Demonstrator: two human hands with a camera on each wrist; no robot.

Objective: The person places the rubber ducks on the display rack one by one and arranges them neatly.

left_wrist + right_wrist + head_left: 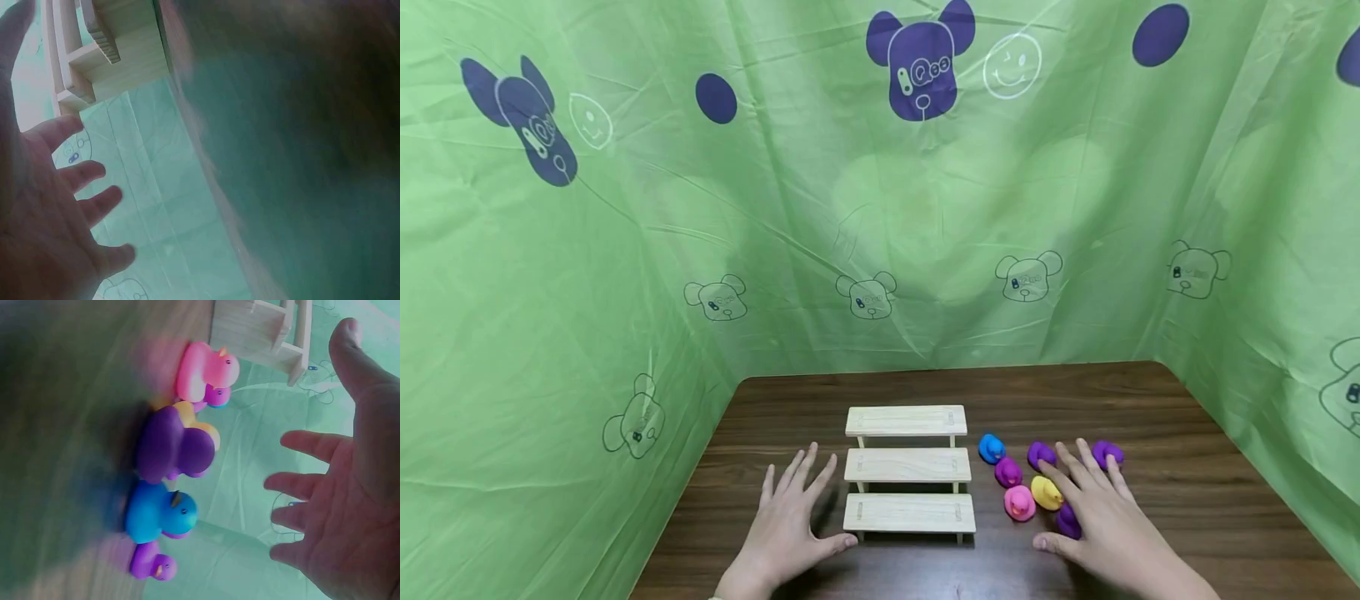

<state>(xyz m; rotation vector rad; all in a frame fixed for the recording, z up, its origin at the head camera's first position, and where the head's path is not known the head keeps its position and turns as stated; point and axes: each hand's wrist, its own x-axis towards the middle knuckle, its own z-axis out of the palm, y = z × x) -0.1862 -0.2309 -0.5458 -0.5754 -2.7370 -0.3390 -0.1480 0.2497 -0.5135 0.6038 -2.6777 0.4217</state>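
Note:
A pale wooden stand with three steps (pixel 908 465) sits mid-table in the head view. My left hand (pixel 786 529) is spread, fingers apart, just left of it, its thumb near the lowest step; contact cannot be told. Spread fingers of my right hand (pixel 1108 525) hover over a group of rubber ducks, gripping none. Around that hand are a blue duck (pixel 992 449), a magenta duck (pixel 1008 472), a pink duck (pixel 1019 503), a yellow duck (pixel 1047 492) and several purple ducks (pixel 1041 454). A second blue duck (pixel 156 512), seen in the right wrist view, is hidden by the hand from above.
The brown wood-grain table (pixel 790 396) has green printed fabric (pixel 940 317) hanging behind it and along both sides. The ducks stand to the right of the wooden stand, near the front half of the table.

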